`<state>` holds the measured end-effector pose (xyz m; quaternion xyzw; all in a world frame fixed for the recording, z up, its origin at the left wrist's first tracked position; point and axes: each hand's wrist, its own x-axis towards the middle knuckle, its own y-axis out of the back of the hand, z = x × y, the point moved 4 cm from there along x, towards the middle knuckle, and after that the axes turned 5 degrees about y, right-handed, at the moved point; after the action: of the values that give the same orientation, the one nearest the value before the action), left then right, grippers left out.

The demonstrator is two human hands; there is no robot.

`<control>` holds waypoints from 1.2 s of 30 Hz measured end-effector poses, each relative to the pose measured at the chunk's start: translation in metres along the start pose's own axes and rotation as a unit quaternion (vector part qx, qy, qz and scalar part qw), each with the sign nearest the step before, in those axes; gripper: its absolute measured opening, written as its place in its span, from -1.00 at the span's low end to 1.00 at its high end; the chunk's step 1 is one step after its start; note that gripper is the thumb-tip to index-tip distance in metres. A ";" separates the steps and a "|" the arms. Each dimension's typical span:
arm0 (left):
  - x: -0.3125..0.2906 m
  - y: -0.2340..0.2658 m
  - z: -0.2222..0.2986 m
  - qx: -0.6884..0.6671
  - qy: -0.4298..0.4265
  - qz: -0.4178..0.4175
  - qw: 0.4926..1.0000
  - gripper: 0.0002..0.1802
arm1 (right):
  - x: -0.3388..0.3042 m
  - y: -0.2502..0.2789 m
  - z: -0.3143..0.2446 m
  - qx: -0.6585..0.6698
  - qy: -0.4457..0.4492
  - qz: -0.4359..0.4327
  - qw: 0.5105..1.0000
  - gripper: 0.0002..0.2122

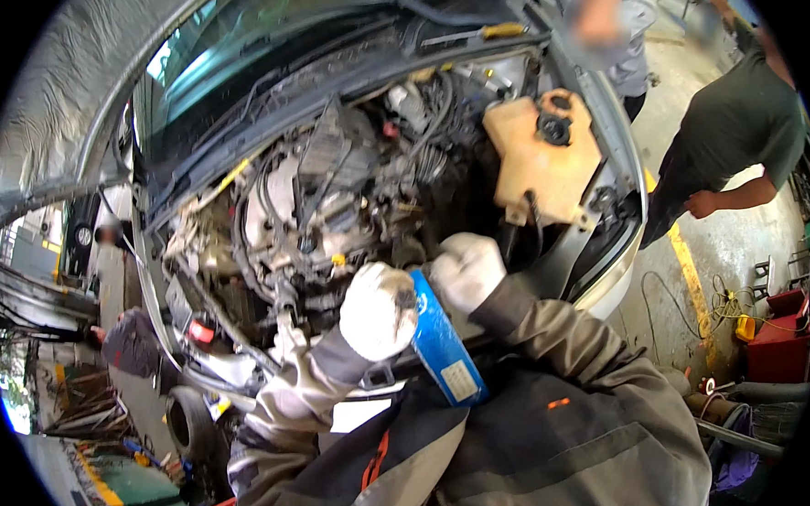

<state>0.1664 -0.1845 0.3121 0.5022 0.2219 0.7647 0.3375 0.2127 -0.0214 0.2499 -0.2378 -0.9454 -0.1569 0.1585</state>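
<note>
White work gloves cover both of my hands, close together over the front of an open engine bay (pixel 334 203). My left hand (pixel 379 311) is closed at the upper left side of a long blue cardboard box (pixel 441 342) with a white label near its lower end. The box slants down toward my jacket. Right beside its top end, my right hand (pixel 468 270) is curled; anything inside those fingers is hidden. A dark patch marks the left glove. Beyond my right hand sits a yellowed plastic fluid tank (pixel 547 164) with a dark cap and a hose.
A yellow-handled screwdriver (pixel 503 30) lies by the windshield base. At right, a person in a dark shirt (pixel 737 115) stands near the fender; another in grey (pixel 632 50) is behind. A red metal box (pixel 779 339) and cables are on the right floor, a tyre (pixel 187 423) at lower left.
</note>
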 end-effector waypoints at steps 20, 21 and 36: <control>-0.044 0.004 0.030 0.061 0.236 0.048 0.969 -0.15 | -0.038 -0.016 0.008 0.291 -0.007 -0.161 0.943 -0.93; -0.046 0.005 0.030 0.072 0.240 0.040 0.967 -0.18 | -0.041 -0.014 0.004 0.242 -0.006 -0.157 0.958 -0.92; -0.023 0.028 0.037 0.139 0.005 -0.032 0.990 -0.79 | -0.003 -0.044 -0.004 0.198 0.064 -0.388 0.898 -0.60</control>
<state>0.1986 -0.2199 0.3320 0.5329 0.3439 0.7177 0.2874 0.1941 -0.0611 0.2423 0.1947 -0.9619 -0.0308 0.1894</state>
